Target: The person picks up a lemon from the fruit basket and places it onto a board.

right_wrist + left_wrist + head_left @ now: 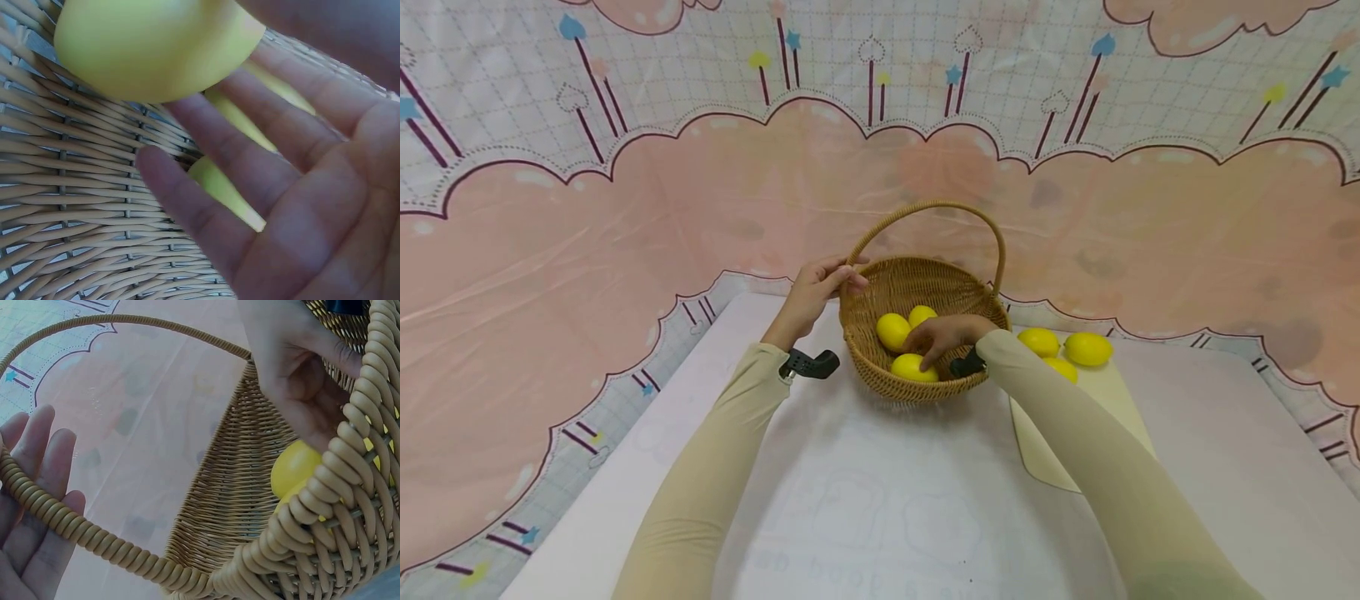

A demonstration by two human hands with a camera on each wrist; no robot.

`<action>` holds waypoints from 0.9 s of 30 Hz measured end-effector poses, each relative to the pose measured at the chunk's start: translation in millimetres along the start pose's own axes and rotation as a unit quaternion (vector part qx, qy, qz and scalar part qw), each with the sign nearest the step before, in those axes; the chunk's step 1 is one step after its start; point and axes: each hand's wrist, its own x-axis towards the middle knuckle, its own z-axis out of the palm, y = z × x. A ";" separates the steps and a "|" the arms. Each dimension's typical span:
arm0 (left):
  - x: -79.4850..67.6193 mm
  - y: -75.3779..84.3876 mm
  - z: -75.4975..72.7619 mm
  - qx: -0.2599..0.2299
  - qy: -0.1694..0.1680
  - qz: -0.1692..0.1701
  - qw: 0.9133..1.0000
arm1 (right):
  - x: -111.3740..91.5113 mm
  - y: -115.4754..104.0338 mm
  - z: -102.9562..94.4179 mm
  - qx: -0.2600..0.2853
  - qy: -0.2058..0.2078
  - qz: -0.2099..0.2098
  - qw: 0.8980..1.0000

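A woven wicker basket (917, 387) with an arched handle (936, 204) is tilted toward me on the white table. My left hand (820, 292) holds its left side at the foot of the handle; in the left wrist view the fingers (53, 469) lie behind the handle, the thumb mostly out of frame. Inside the basket my right hand (951, 332) pinches the front lemon (913, 367) between thumb and fingers. The right wrist view has this lemon (150, 50) at the fingertips. Two more lemons, one left (892, 332) and one behind (922, 315), lie in the basket.
Right of the basket, three lemons (1088, 349) rest at the far end of a cream-coloured board (1105, 417), partly hidden by my right sleeve. White table (880, 500) stretches in front. A patterned pink curtain (730, 200) hangs behind the table and along its sides.
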 end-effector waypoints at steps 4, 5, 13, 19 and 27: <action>-0.5 1.9 0.9 -0.004 0.001 -0.001 1.000 | -0.3 0.0 -0.2 -0.012 -0.011 0.031 0.999; -0.5 2.0 1.1 -0.004 0.000 -0.002 1.000 | -0.4 0.0 -0.3 -0.012 -0.013 0.031 0.999; -0.3 2.3 1.2 -0.001 0.001 -0.004 1.000 | -0.3 2.1 -0.8 -0.019 -0.017 0.015 1.000; 0.0 2.6 1.2 0.002 -0.001 -0.001 1.000 | -0.7 4.5 -2.4 -0.016 -0.013 0.015 1.000; 0.2 2.0 1.1 0.003 0.000 -0.005 1.000 | -1.1 4.6 -2.7 0.002 0.005 0.062 0.998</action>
